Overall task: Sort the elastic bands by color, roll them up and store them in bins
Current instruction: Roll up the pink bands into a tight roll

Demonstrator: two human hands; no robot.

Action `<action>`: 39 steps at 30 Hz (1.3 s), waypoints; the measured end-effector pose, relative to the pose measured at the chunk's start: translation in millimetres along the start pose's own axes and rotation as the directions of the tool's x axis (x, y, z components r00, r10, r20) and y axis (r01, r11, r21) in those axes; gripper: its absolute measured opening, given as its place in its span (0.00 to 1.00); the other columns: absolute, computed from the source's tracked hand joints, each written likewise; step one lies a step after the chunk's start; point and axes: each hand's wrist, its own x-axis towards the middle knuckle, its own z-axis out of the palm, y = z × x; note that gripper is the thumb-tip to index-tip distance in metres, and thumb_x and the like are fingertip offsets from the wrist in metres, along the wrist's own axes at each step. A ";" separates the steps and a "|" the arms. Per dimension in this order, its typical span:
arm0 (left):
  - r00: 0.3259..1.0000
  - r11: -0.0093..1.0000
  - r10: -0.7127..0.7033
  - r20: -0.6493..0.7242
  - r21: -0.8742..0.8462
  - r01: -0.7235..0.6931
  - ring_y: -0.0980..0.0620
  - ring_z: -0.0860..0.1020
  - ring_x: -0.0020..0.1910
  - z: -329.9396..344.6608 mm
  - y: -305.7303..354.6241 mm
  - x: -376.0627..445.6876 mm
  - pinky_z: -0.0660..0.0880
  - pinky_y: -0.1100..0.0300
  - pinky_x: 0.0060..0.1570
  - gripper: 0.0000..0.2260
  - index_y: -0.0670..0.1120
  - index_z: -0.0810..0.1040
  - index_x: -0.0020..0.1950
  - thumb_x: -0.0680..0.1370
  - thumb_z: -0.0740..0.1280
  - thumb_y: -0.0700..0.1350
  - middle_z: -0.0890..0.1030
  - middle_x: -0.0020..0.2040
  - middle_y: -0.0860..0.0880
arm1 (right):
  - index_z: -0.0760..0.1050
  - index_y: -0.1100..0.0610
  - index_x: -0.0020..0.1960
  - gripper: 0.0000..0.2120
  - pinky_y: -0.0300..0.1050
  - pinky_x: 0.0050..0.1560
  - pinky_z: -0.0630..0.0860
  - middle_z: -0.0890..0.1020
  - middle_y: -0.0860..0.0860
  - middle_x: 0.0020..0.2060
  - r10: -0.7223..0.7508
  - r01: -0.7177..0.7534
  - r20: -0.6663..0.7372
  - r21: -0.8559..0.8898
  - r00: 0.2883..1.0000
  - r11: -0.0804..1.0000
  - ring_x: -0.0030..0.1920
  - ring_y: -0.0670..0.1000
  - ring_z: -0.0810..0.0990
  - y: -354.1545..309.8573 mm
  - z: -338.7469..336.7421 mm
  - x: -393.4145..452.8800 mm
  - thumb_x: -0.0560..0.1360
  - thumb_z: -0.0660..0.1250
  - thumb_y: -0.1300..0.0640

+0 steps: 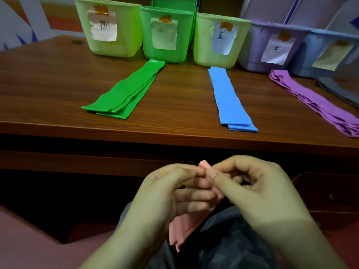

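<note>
1. Both hands work below the desk edge, over the lap. My left hand [171,193] and right hand [250,191] meet at the top end of the pink elastic bands [181,228].
2. Finger state: the left thumb and forefinger pinch the upper end of the pink stack; the right fingertips [210,174] pinch the same end from the other side. Both hands grasp the bands; neither is released.
3. Position of the work: a short pink tuft [205,165] stands just above the pinch. The rest of the stack hangs down behind the left fingers and trails below both palms toward the lap.
4. Long axis: it runs from the fingertips downward and slightly to the left, free end nearest my body. The held end points up and away, toward the desk [48,78].
5. Judgement: rolling looks about to start at the pinched end, so the roll would travel down the axis toward the free end. Both hands are equally near; I cannot tell which leads.
6. Beyond the fingers, well apart, lie the green bands [124,94], blue bands [231,100] and purple bands [314,101], each lengthwise before a labelled bin.
7. The far-left pale green bin [108,28] is up and left of the fingers; I cannot read its label with confidence.
</note>
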 end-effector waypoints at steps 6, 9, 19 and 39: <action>0.916 0.885 0.287 0.280 0.289 -0.365 0.54 0.77 0.45 -17.0 11.5 2.3 0.74 0.65 0.46 0.16 0.52 0.80 0.46 0.60 0.72 0.51 0.79 0.43 0.48 | 0.82 0.47 0.38 0.05 0.43 0.42 0.75 0.82 0.48 0.36 -0.205 0.250 0.198 -0.237 0.958 0.939 0.38 0.48 0.79 -17.2 -30.4 9.4 0.71 0.71 0.48; 0.854 0.870 0.122 0.506 0.360 -0.337 0.54 0.79 0.53 -5.9 24.6 6.3 0.75 0.63 0.52 0.20 0.47 0.78 0.55 0.65 0.72 0.48 0.82 0.52 0.50 | 0.81 0.46 0.41 0.07 0.43 0.46 0.74 0.82 0.43 0.39 -0.277 0.370 0.293 -0.338 0.915 0.865 0.43 0.45 0.80 -34.1 -39.3 13.7 0.69 0.67 0.45; 0.798 0.884 0.080 0.597 0.327 -0.333 0.54 0.80 0.38 27.5 22.0 -2.0 0.76 0.65 0.45 0.09 0.44 0.79 0.47 0.75 0.60 0.44 0.82 0.36 0.49 | 0.80 0.46 0.42 0.09 0.40 0.46 0.73 0.81 0.42 0.38 -0.324 0.504 0.401 -0.517 0.857 0.692 0.42 0.42 0.79 -84.5 -63.7 11.6 0.71 0.64 0.44; 0.912 0.959 -0.078 0.403 0.280 -0.042 0.52 0.81 0.36 8.3 -31.4 12.5 0.76 0.63 0.41 0.15 0.44 0.82 0.44 0.76 0.63 0.53 0.82 0.35 0.46 | 0.70 0.52 0.48 0.03 0.25 0.40 0.64 0.72 0.40 0.37 -0.469 0.477 0.173 -0.564 0.866 0.674 0.41 0.44 0.70 -89.0 -65.7 86.3 0.80 0.59 0.56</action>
